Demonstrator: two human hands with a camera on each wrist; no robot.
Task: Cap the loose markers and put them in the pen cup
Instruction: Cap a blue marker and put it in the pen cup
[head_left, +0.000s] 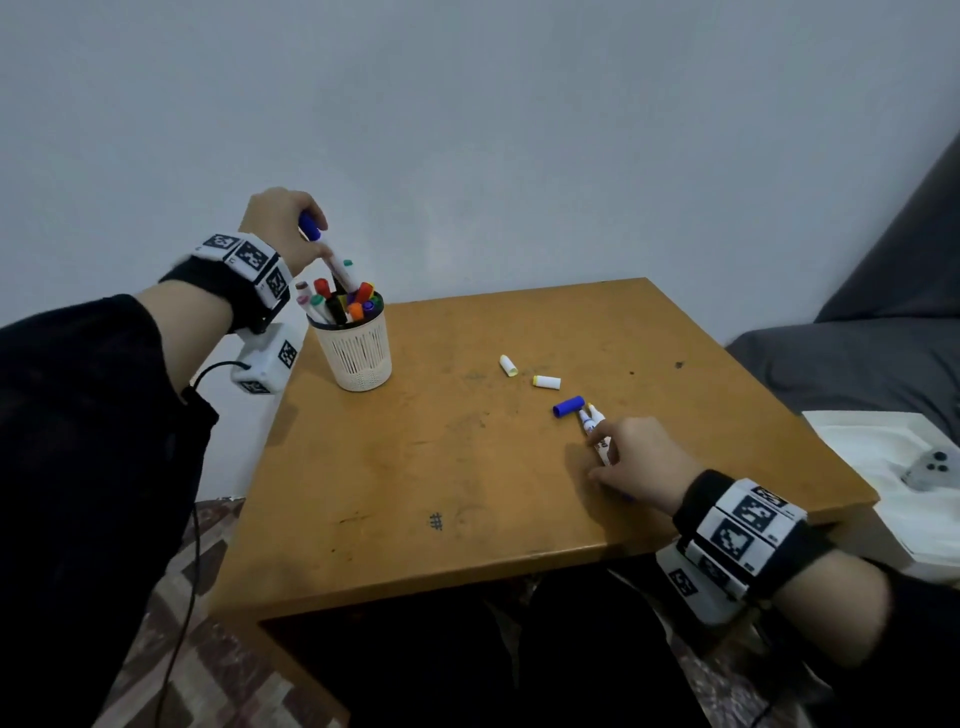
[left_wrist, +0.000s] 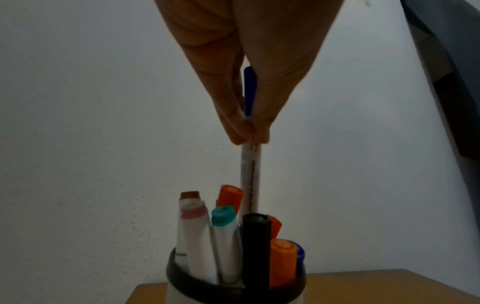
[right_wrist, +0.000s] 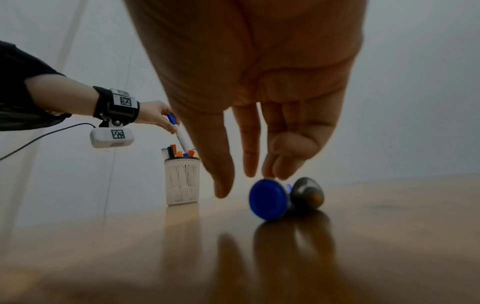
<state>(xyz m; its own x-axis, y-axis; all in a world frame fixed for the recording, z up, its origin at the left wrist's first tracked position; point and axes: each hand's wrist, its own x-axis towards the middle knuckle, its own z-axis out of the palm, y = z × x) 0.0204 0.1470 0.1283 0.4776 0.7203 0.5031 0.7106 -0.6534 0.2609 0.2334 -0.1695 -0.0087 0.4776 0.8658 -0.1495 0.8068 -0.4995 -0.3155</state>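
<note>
Blue-capped marker (head_left: 332, 254) being pinched by left hand (head_left: 283, 228) between thumb and fingertips (left_wrist: 240, 131), just below the cap, hanging almost upright with lower end dipping into pen cup (head_left: 358, 353) among orange, teal, black and red markers. White slotted cup with dark rim standing near far left corner of wooden table (head_left: 415, 467). Right hand (head_left: 641, 462) reaching down to near right part of table, fingers relaxed and slightly spread, fingertips (right_wrist: 270, 168) touching two loose markers (head_left: 596, 428) lying side by side; not gripping either, thumb hanging apart to the side. Seen end-on from right wrist: one marker with blue end, the other with grey end, both lying flat on the wood. Loose blue cap (head_left: 569, 406) lying just beside the tips of those markers, towards the cup. Two white caps with yellow ends (head_left: 527, 373) lying a little further towards table centre, near each other, well apart from the cup. White tray (head_left: 862, 452) with a grey object sitting off the table's right edge, beside grey sofa (head_left: 857, 358).
</note>
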